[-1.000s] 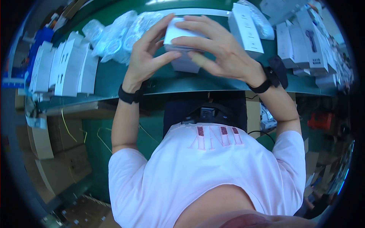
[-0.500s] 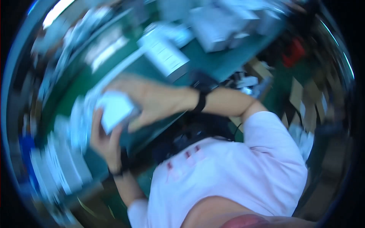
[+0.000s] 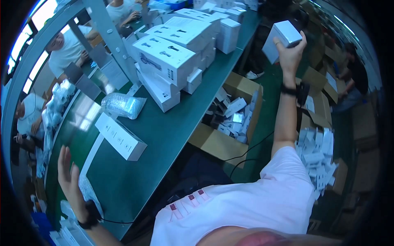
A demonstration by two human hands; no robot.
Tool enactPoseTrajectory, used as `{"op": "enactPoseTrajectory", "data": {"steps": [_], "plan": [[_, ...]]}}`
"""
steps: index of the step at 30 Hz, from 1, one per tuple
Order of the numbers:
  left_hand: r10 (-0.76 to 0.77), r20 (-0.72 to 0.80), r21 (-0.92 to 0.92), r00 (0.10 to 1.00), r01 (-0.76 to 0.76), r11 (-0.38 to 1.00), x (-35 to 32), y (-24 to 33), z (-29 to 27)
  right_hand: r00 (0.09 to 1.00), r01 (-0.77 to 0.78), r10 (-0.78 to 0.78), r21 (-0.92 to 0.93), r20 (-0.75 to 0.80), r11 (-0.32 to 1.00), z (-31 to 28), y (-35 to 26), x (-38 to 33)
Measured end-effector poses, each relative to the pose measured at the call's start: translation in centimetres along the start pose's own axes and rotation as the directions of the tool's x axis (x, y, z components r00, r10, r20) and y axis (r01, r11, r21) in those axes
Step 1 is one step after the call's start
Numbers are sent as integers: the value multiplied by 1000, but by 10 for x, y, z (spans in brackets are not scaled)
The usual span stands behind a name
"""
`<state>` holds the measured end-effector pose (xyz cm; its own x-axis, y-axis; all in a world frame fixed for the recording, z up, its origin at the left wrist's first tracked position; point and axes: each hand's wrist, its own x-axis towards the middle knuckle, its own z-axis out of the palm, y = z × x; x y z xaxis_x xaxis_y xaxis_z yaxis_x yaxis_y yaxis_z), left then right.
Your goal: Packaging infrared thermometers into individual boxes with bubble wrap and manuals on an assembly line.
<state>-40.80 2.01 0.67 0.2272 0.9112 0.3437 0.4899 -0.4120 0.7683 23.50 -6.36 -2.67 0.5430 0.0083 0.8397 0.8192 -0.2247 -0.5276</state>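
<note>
From the head view, I see the person's right hand (image 3: pixel 290 55) reaching out past the edge of the green table (image 3: pixel 164 141). It is closed tight around a white box (image 3: pixel 286 32). The box sits just past the palm, farther from the body, with fingers on two sides. The sides I can see look shut, so I think closing it is done. It isn't set down yet, so that seems left. Lots of boxes (image 3: pixel 164 57) are piled up too, but I can't tell if they're finished. The left hand (image 3: pixel 71 182) is empty, fingers apart, far from the held box. A long box (image 3: pixel 120 137) lies between the hands, near a bubbly bag (image 3: pixel 123 105).
</note>
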Motion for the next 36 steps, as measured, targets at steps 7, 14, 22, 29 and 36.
{"op": "enactPoseTrajectory", "data": {"steps": [7, 14, 22, 29, 36], "plan": [[-509, 106, -25, 854, 514, 857, 142, -60, 18, 823, -512, 223, 514, 522, 688, 235, 221, 48], [-500, 22, 164, 866, 490, 856, 238, -133, 51, 600, -756, 223, 453, 768, 474, 285, 262, 12], [-549, -63, -503, 833, 449, 739, 313, -224, 84, 890, -377, 211, 390, 405, 840, 185, 225, 26], [-256, -58, -668, 965, 153, 728, 337, -248, 51, 867, 466, -497, 287, 41, 837, -14, -149, -77], [-286, -69, -593, 956, 191, 782, 341, -229, 37, 472, 123, -576, 597, 668, 793, 128, -369, -176]]}}
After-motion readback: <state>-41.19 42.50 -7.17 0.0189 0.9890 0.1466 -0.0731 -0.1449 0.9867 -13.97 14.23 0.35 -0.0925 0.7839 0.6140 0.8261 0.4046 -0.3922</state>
